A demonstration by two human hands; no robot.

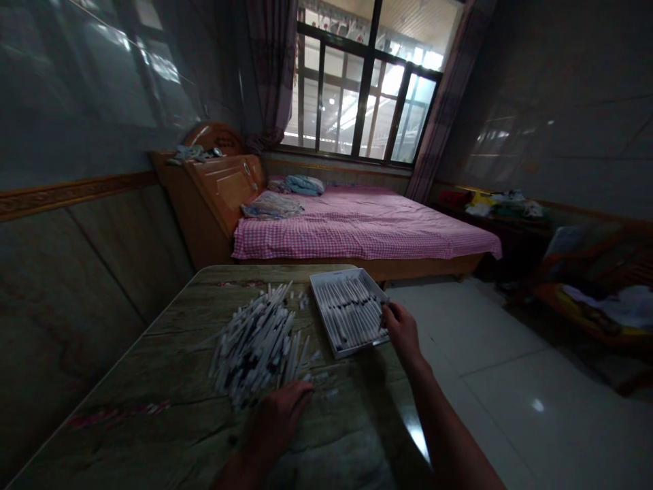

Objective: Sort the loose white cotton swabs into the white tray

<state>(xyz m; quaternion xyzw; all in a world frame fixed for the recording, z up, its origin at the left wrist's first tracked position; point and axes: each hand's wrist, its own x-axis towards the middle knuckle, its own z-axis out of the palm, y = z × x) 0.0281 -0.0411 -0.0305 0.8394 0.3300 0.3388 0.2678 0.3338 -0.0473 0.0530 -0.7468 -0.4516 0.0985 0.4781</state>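
Slim white pens (pixel 255 344) with dark parts lie in a loose heap on the table, left of centre. My left hand (pixel 283 412) rests low by the heap's right front edge, fingers curled; whatever it may hold is hidden. A shallow white box (pixel 339 353) stands right of the heap, holding pens laid side by side in two rows. At the box's right side is my right hand (pixel 402 330), its fingers pinched around a pen whose dark end shows above them. Small clear caps (pixel 320 376) are scattered between the heap and the box.
The table (pixel 168 354) has a wood-like, glossy top; its right edge runs beneath my right forearm. Beyond it stands a bed (pixel 367 228) with a pink checked sheet and a wooden headboard (pixel 214 197). A wooden chair (pixel 586 299) with cloth is at right.
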